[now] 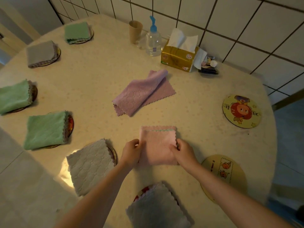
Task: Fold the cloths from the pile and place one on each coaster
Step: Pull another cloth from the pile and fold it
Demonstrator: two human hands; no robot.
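Note:
A folded pink cloth (157, 143) lies on the table near me. My left hand (132, 152) pinches its left edge and my right hand (182, 151) pinches its right edge. A lilac cloth (141, 93) lies loosely rumpled at the table's middle. Two round coasters are bare: one with a red cartoon face (241, 111) at the right, one yellow (225, 171) at the near right, partly under my right forearm. Several other coasters around the left and near side carry folded cloths: green (77, 32), grey (41, 53), green (14, 97), green (45, 130), beige (89, 165), grey (158, 209).
By the tiled wall stand a brown cup (135, 31), a clear pump bottle (153, 41), a gold tissue pack (179, 57) and some small items (209, 66). The round table's edge (271, 145) curves down the right side, with floor beyond it.

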